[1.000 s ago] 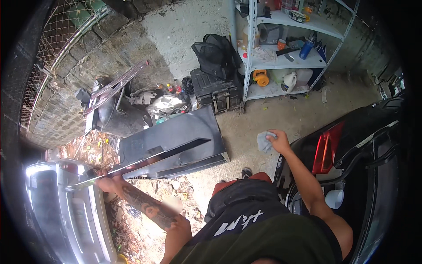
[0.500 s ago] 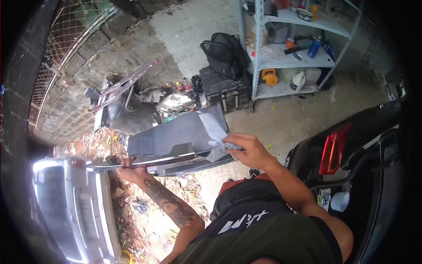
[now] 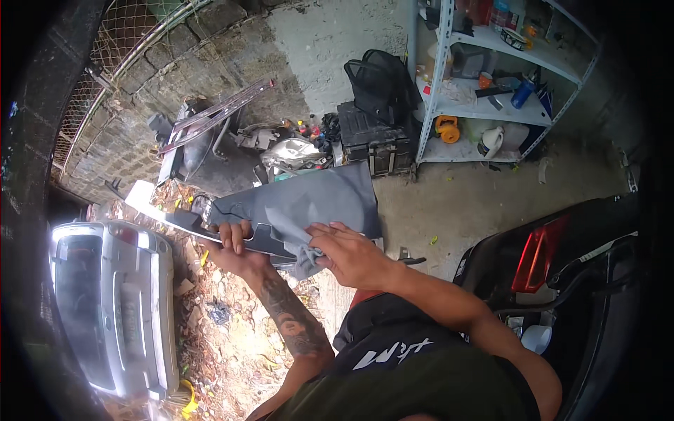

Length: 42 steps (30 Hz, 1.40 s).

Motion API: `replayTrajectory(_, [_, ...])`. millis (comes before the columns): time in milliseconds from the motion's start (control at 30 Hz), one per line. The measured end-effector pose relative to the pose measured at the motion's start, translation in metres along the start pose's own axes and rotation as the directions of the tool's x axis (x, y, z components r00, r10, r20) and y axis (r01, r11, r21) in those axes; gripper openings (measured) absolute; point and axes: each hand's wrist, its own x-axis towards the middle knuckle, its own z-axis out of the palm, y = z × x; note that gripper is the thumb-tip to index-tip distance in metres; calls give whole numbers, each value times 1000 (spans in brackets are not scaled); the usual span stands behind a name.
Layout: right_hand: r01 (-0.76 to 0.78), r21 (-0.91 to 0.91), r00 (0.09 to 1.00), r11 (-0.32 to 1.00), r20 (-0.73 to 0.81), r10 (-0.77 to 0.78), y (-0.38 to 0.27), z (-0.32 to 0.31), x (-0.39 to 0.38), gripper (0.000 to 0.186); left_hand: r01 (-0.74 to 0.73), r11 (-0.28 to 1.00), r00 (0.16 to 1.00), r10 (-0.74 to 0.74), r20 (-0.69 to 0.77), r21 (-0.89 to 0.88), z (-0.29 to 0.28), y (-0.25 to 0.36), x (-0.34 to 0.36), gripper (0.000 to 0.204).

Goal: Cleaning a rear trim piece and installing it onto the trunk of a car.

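My left hand (image 3: 239,252) is closed around a long, glossy dark trim piece (image 3: 184,219). Its far-left end shines white in the light. Over the right part of this piece my right hand (image 3: 344,252) grips a bunched grey cloth (image 3: 307,262), and a loose flap of the cloth spreads out beyond the fingers. Where cloth and trim meet is partly hidden by my right hand. Just behind both hands lies a flat surface with a dark grey cover (image 3: 354,184).
Behind stand a black toolbox (image 3: 372,144) with a black mesh bag (image 3: 382,88) on it, and a metal shelf (image 3: 484,105). A dark car with a red tail light (image 3: 540,254) is at the right, a silver vehicle (image 3: 116,309) at the left. Scrap parts (image 3: 291,153) lie by the wall.
The trim piece has turned, its left end now raised and farther away. My left hand has shifted right along with it. My right hand has drawn the cloth left and nearer to me.
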Motion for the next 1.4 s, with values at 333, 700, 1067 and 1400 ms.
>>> replayTrajectory(333, [-467, -249, 776, 848, 344, 528, 52, -41, -102, 20, -54, 976, 975, 97, -202, 212, -22, 9, 6, 46])
replayTrajectory(700, [99, -46, 847, 994, -521, -108, -12, -66, 41, 24, 116, 755, 946, -282, 160, 645, -37, -61, -37, 43])
replayTrajectory(1067, [-390, -21, 903, 921, 186, 387, 33, 67, -86, 15, 22, 814, 921, -243, 305, 581, -32, -67, 12, 46])
replayTrajectory(1400, [-290, 544, 556, 787, -573, 602, 104, -68, -13, 14, -275, 404, 828, -362, 429, 872, -22, -99, -15, 35])
